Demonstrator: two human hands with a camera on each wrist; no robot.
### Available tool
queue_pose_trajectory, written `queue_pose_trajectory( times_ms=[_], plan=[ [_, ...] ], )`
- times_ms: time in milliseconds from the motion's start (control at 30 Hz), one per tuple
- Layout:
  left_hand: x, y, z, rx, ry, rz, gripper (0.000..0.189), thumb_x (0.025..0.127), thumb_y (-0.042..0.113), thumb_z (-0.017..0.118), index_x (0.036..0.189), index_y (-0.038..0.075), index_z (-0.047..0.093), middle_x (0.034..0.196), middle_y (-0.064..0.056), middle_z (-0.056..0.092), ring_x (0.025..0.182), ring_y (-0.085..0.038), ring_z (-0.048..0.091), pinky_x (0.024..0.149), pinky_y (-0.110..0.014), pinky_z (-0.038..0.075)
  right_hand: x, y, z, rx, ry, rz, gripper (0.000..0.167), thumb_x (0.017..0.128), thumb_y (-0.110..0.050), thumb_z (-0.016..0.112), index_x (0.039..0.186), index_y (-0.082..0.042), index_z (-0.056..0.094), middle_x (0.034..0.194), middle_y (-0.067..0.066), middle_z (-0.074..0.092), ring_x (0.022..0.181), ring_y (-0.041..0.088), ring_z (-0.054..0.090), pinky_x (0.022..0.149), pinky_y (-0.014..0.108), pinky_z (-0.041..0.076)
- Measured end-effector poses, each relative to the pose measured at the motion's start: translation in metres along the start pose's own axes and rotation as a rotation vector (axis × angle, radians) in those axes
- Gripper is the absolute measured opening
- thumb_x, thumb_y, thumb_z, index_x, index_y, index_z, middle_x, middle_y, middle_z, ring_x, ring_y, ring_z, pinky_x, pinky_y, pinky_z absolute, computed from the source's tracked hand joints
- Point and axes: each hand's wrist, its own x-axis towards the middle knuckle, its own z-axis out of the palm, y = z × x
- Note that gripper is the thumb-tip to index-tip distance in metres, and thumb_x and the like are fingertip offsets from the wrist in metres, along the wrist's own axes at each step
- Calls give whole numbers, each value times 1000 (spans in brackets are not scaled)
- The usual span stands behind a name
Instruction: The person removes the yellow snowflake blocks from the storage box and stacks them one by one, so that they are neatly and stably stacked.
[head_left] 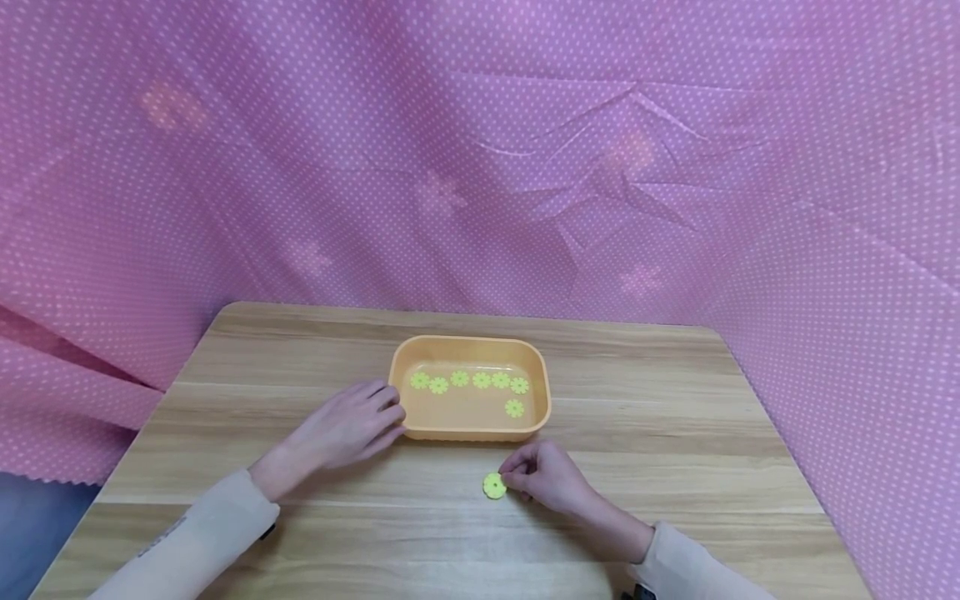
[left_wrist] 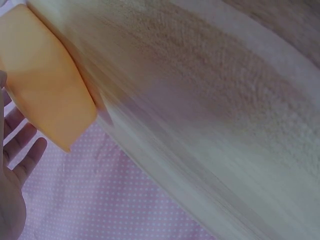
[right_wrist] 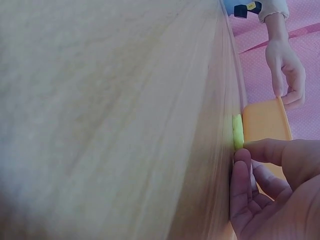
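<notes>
Low over the table in front of the tray, my right hand (head_left: 550, 478) pinches the right edge of a yellow flower-shaped disc (head_left: 494, 486) with a small centre hole. In the right wrist view the disc (right_wrist: 238, 132) shows edge-on, thumb and index fingertips at its end. My left hand (head_left: 362, 422) holds the left rim of an orange plastic tray (head_left: 471, 434), fingers over the rim and thumb at the near corner. Inside the tray several similar yellow discs (head_left: 460, 378) lie flat, most in a row toward the back, and one (head_left: 513, 408) lies nearer the front right.
The tray stands on a wood-grain table (head_left: 645, 400) with rounded back corners. A pink dotted cloth (head_left: 525, 167) hangs behind the table and along both sides.
</notes>
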Motion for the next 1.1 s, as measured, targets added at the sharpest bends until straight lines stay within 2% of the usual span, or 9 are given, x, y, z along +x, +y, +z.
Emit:
queue_pose_trajectory(
  times_ms=[267, 467, 700, 933, 1100],
  plan=[
    [1, 0, -1, 9, 2, 3, 17, 92, 30, 79, 98, 18, 70, 99, 0, 66, 92, -18, 60, 83, -35, 59, -3, -4, -5, 54, -2, 5, 9, 92, -4, 76, 97, 2, 78, 80, 13, 75, 61, 12, 61, 53, 23, 56],
    [1, 0, -1, 11, -8, 3, 17, 92, 31, 79, 98, 18, 70, 99, 0, 66, 93, -18, 61, 84, -35, 60, -12, -7, -14, 107, -39, 34, 14, 92, -6, 76, 102, 4, 76, 87, 20, 75, 66, 14, 64, 58, 27, 60],
    [0, 0, 0, 10, -8, 2, 17, 92, 31, 79, 98, 17, 70, 100, -1, 66, 94, -19, 61, 87, -36, 60, -21, -14, -24, 141, -79, 43, 19, 92, -8, 76, 106, 4, 74, 95, 22, 76, 70, 15, 69, 65, 29, 64],
    [-1, 0, 1, 10, 1, 1, 17, 91, 30, 80, 99, 18, 70, 100, -1, 66, 94, -19, 62, 87, -37, 60, -26, -30, -39, 146, -112, 15, 24, 95, -7, 73, 111, 9, 71, 99, 28, 74, 74, 27, 75, 72, 43, 67],
    [-1, 0, 2, 6, 3, 1, 15, 92, 29, 78, 99, 18, 70, 100, 0, 66, 93, -18, 61, 86, -35, 60, -23, -44, -51, 104, -137, -26, 26, 95, -6, 71, 113, 12, 70, 100, 31, 74, 74, 22, 73, 69, 39, 66]
  ],
)
